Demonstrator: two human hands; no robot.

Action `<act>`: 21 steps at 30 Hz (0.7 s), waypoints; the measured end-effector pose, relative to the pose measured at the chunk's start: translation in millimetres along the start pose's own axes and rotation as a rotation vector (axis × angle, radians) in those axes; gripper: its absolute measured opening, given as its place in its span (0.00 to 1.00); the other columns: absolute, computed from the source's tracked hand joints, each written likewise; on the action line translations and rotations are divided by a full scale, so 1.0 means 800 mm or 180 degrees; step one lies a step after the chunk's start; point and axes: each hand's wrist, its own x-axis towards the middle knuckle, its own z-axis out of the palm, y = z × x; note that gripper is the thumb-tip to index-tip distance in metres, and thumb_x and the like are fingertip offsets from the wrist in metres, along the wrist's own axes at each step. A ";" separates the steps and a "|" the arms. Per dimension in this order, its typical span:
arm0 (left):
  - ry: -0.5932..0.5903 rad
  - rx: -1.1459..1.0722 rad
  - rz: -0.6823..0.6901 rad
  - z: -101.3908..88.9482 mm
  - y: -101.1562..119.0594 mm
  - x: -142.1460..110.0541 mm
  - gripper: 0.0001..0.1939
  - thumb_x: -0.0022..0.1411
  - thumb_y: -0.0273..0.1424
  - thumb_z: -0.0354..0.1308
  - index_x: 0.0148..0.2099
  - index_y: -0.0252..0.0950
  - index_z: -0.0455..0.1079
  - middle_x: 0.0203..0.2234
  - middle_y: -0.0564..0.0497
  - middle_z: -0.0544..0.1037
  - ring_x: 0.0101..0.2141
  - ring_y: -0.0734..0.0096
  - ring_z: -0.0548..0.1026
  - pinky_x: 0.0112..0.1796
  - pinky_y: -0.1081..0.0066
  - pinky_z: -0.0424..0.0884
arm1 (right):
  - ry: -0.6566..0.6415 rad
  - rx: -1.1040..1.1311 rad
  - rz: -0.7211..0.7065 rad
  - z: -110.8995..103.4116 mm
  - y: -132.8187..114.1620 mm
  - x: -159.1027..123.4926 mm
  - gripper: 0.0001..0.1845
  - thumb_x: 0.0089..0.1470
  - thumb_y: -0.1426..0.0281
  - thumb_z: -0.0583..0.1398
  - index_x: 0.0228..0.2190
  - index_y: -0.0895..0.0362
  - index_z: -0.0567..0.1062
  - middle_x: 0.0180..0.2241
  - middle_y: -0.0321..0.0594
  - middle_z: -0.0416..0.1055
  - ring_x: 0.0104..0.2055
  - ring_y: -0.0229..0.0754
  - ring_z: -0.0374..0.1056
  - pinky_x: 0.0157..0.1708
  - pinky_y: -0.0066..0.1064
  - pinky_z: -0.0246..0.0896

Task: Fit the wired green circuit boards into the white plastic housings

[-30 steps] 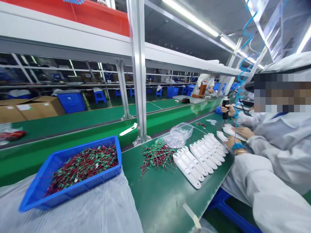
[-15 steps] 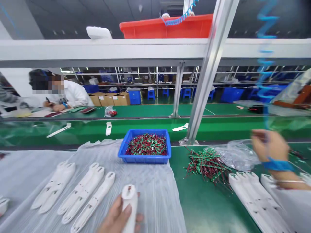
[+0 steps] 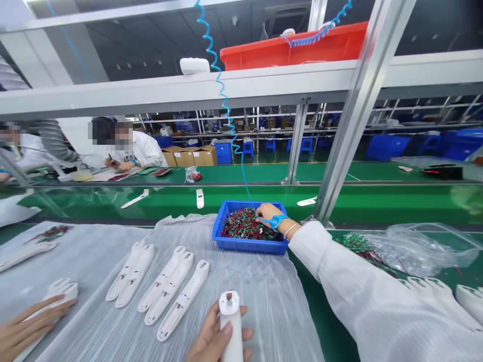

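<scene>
Left hand (image 3: 212,343): at the near edge, closed round the white shell (image 3: 231,324), thumb on top and fingertips showing past its right side
White shell: upright in the view, its open-socketed end pointing away, a small brown piece in that end
Right hand (image 3: 269,216): reached far into the blue tray (image 3: 249,246), fingers bent down onto the wired parts (image 3: 239,224) (whether they pinch any, I cannot tell)
Blue tray: on the plastic sheet (image 3: 271,301), beyond the left hand, holding a heap of red and green wired parts
Spare shells (image 3: 183,300): left of the left hand, two pairs and a single one, lying slanted on the sheet
Other person's hand (image 3: 35,324): near left, flat over more white pieces
Green belt (image 3: 252,193): beyond the tray, with three white covers (image 3: 199,198) spaced apart
Right of the worktop (image 3: 309,289): a clear bag (image 3: 411,251) beside a second heap (image 3: 356,244); nearer, more white pieces in a row
Blue hose (image 3: 226,108): coiled, hanging down towards the right hand
Far left: a seated person (image 3: 145,148) holding a pen-like tool
</scene>
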 end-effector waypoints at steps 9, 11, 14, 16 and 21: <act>-0.0120 -0.0273 -0.0068 0.059 0.015 -0.007 0.20 0.60 0.29 0.53 0.54 0.34 0.57 0.46 0.40 0.72 0.42 0.58 0.74 0.36 0.62 0.73 | 0.1194 0.0716 0.0322 -0.022 0.012 -0.049 0.07 0.51 0.71 0.57 0.25 0.60 0.71 0.23 0.37 0.72 0.27 0.35 0.68 0.30 0.26 0.63; -0.0093 -0.0253 0.0077 0.073 0.019 -0.010 0.21 0.60 0.27 0.53 0.55 0.37 0.56 0.45 0.41 0.72 0.42 0.60 0.74 0.37 0.61 0.73 | 0.1428 0.0867 0.0303 -0.033 0.005 -0.071 0.07 0.50 0.69 0.57 0.24 0.59 0.70 0.22 0.36 0.71 0.25 0.35 0.67 0.26 0.26 0.62; -0.0097 -0.0203 0.0253 0.088 0.023 -0.016 0.22 0.59 0.26 0.55 0.55 0.39 0.55 0.45 0.44 0.71 0.42 0.60 0.74 0.38 0.59 0.73 | 0.1662 0.1114 0.0146 -0.049 -0.022 -0.119 0.06 0.49 0.69 0.56 0.24 0.59 0.70 0.23 0.36 0.71 0.26 0.35 0.67 0.27 0.25 0.62; -0.0152 -0.0160 0.0301 0.094 0.022 -0.019 0.22 0.59 0.27 0.55 0.55 0.39 0.55 0.46 0.43 0.71 0.41 0.60 0.73 0.38 0.57 0.74 | 0.1830 0.1354 -0.0096 -0.057 -0.046 -0.154 0.04 0.48 0.70 0.57 0.25 0.58 0.70 0.25 0.36 0.72 0.27 0.35 0.68 0.28 0.25 0.63; -0.0306 -0.0128 0.0241 0.097 0.014 -0.026 0.23 0.60 0.29 0.54 0.57 0.41 0.54 0.45 0.44 0.69 0.41 0.60 0.73 0.39 0.58 0.73 | 0.2058 0.1380 -0.0850 -0.062 -0.090 -0.211 0.04 0.44 0.78 0.57 0.23 0.57 0.68 0.24 0.35 0.72 0.27 0.35 0.67 0.29 0.26 0.64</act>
